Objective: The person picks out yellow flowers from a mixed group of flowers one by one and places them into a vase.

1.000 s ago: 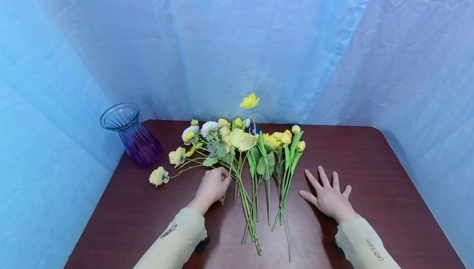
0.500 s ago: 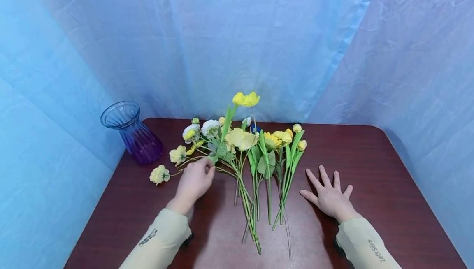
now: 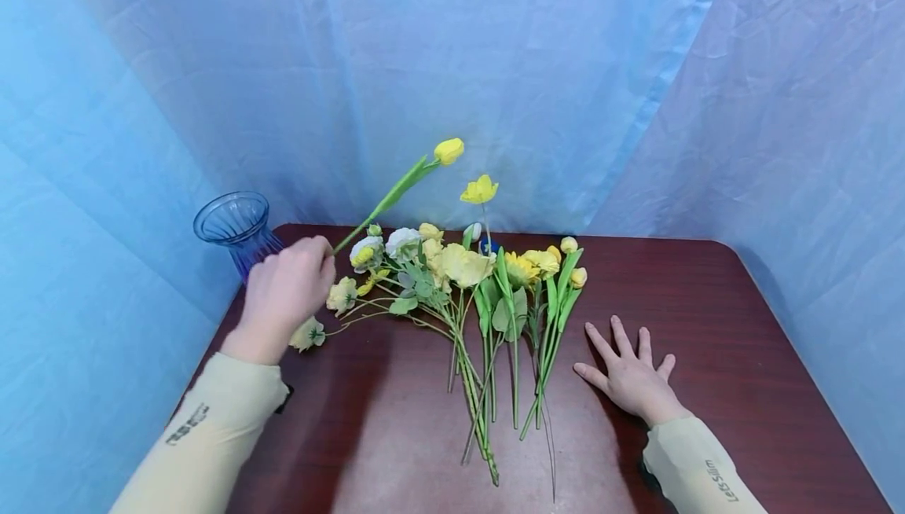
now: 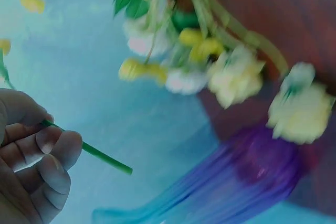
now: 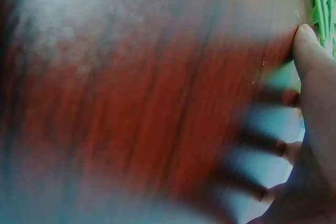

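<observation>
The left hand (image 3: 286, 290) is gripping the lower stem of a single artificial yellow tulip with a long green stem and leaf (image 3: 396, 192), fingers curled round it; the left wrist view is showing the cut stem end (image 4: 89, 151) poking out past the knuckles. The right hand (image 3: 629, 376) is lying flat on the dark reddish-brown wooden table (image 3: 742, 357), fingers spread and holding nothing, its thumb just beside the green stems.

A second ago the left hand was resting down among the stems of the pile; now it is raised and carried off to the left, with one tulip lifted clear. It is hanging in the air, tilted, its bud (image 3: 448, 150) pointing up and to the right, above the heap and near the ribbed blue-to-purple glass vase (image 3: 236, 223) at the table's back left corner. That suggests one stem has been singled out and is heading towards the vase.

The tulip is looking slim and stiff, with a closed bud. The remaining bunch of yellow and white artificial flowers (image 3: 459, 278) is lying fanned across the table's middle, against wrinkled blue cloth (image 3: 452, 66).
</observation>
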`<control>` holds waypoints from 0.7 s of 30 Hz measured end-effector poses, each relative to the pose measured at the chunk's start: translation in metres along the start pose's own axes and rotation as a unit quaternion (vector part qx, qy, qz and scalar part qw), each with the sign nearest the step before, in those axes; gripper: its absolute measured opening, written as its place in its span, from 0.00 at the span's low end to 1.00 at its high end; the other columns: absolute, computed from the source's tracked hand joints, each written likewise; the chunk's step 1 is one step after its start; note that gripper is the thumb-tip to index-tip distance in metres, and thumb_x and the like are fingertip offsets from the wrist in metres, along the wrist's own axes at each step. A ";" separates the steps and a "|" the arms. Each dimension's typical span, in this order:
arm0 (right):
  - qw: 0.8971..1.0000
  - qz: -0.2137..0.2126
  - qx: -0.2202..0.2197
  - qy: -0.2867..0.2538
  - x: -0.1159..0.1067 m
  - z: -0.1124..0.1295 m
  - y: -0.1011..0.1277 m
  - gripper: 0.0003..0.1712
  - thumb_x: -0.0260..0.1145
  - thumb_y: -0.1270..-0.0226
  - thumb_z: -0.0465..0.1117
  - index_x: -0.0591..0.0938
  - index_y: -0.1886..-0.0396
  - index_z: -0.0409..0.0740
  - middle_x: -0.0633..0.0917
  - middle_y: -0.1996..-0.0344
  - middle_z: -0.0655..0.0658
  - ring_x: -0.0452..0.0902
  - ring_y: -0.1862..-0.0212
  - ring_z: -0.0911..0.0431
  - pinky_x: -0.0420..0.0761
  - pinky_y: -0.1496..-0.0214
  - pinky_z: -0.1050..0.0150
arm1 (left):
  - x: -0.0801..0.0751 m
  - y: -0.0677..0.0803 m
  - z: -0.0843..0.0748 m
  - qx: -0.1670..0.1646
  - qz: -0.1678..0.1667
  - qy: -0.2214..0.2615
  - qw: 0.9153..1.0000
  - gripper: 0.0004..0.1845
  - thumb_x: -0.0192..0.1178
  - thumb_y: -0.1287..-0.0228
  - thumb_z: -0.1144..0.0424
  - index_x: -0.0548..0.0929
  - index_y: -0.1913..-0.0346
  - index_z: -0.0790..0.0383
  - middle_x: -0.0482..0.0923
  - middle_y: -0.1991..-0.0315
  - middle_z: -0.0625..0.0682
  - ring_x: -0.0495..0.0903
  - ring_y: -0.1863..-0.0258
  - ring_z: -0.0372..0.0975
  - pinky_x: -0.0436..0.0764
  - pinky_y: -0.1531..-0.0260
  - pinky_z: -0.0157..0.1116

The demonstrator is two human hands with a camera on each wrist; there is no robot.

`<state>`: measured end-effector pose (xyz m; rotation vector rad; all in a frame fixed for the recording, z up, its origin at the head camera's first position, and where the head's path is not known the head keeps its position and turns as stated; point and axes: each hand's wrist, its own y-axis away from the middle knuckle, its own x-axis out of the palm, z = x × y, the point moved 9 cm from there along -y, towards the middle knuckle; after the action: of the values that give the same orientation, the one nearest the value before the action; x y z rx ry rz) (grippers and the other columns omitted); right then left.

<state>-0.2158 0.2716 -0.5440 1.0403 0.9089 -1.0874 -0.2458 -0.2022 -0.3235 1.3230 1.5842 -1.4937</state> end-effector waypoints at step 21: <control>1.000 -0.010 -0.002 0.003 -0.003 0.004 0.003 0.49 0.55 0.30 0.74 0.58 0.18 0.57 0.49 0.20 0.30 0.38 0.25 0.18 0.40 0.43 0.10 | -0.063 -0.042 0.083 -0.052 0.003 -0.018 0.998 0.11 0.51 0.24 0.63 0.82 0.52 0.66 0.83 0.63 0.63 0.75 0.79 0.53 0.71 0.83 0.53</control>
<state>-0.2136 0.2687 -0.5393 1.0345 0.9272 -1.0989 -0.2809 -0.2930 -0.2668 1.2351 1.6111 -1.4031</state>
